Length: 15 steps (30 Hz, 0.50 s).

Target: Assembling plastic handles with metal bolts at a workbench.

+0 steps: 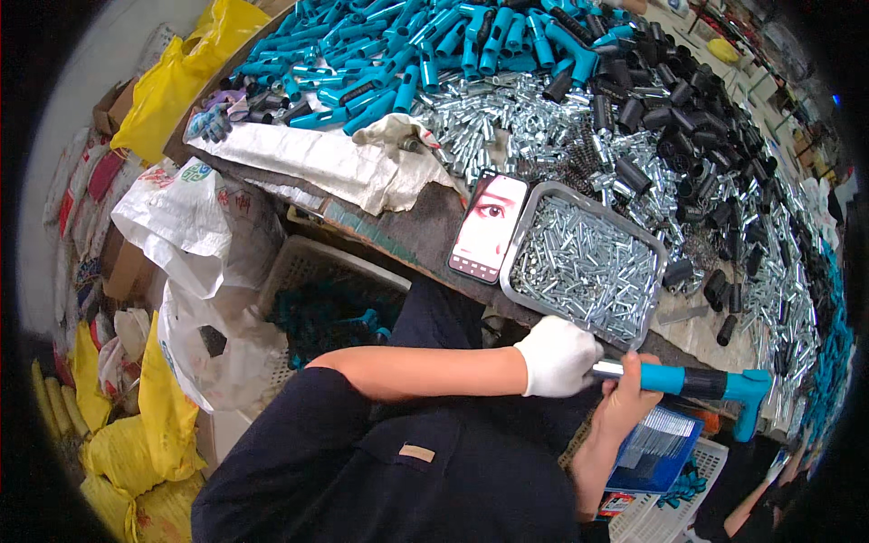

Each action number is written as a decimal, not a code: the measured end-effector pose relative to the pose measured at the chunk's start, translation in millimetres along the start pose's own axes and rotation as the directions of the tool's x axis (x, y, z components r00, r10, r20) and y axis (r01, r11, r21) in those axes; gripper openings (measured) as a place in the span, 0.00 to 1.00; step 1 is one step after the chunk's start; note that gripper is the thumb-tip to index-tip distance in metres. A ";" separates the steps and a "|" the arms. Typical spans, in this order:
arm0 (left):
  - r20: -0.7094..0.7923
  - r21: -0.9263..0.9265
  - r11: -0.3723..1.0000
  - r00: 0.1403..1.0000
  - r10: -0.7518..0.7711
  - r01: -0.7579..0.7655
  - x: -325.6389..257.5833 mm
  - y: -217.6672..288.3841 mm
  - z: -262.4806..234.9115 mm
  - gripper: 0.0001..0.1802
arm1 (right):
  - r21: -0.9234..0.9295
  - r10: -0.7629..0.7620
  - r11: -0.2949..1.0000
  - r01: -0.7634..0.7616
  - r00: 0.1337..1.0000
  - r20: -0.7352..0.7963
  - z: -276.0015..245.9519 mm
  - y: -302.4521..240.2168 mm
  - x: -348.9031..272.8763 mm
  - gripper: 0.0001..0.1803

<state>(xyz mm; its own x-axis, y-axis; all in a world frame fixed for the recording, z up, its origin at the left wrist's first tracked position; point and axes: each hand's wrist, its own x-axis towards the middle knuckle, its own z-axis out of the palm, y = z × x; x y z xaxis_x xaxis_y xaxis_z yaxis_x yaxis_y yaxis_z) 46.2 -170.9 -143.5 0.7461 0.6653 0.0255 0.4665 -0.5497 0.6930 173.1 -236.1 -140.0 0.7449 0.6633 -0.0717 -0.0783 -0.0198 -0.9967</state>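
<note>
A teal tubular tool handle with a black collar and a bent teal head lies across my right side. My bare right hand is wrapped round its near part, by the bright metal end. Right at that metal end, my left hand, in a white glove, is closed in a fist; what its fingers hold is hidden. Just beyond both hands stands a grey plastic tray full of small metal screws or pins. A phone with a lit screen lies against the tray's left side.
Teal handles, metal sleeves and black tubes heap the bench. A white cloth covers its left edge. Below are a crate of teal parts, white plastic bags and a blue box.
</note>
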 end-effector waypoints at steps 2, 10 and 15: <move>0.282 -0.509 0.859 0.933 0.225 -0.053 -1.7 -2.8 -14.2 0.22 | 0.090 -0.058 0.996 0.025 0.922 0.383 -23.5 -4.7 13.6 0.09; 0.093 0.001 1.000 0.996 -0.018 0.018 12.8 1.0 -8.5 0.14 | -0.128 0.019 0.992 -0.007 0.995 0.095 -8.2 -4.1 15.7 0.07; 0.703 -0.704 0.461 0.618 0.352 0.540 12.3 5.2 -25.4 0.24 | 0.200 -0.198 0.972 0.124 0.889 0.413 -32.2 -1.2 26.8 0.06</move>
<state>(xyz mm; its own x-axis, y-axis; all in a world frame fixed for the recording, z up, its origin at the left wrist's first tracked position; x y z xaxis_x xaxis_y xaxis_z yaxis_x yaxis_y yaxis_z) 45.7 -152.8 -121.2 0.9591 -0.1377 -0.2473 0.2831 0.4620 0.8405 214.5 -242.4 -141.9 0.4037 0.9026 0.1493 -0.1167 0.2127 -0.9701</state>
